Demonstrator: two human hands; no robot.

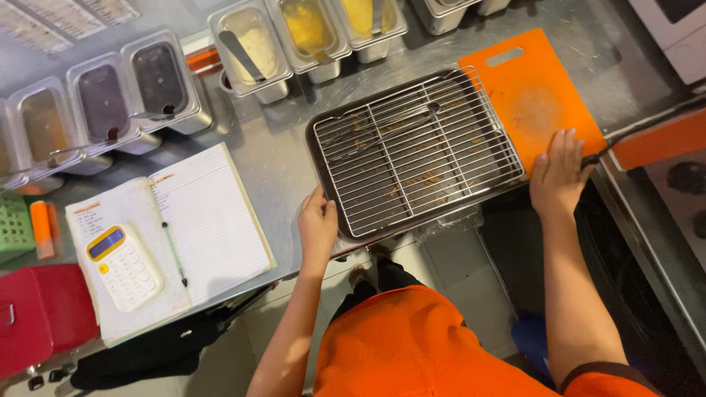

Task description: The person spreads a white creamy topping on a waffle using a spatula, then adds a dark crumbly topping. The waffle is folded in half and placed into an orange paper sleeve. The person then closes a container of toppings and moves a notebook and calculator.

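Two bare hands, the left hand (318,223) and the right hand (559,176), work at a steel counter holding one dark tray (329,192), one wire rack (415,151), one orange cutting board (537,95), one open notebook (213,220), one calculator (123,266), one pen (174,254) and at least six metal containers (158,77).

From my feed I see a bright orange top or apron covering the torso, with short orange sleeves edged by a dark band at the right arm. Both forearms are bare, dark trousers show below, and the feet appear in sandals.
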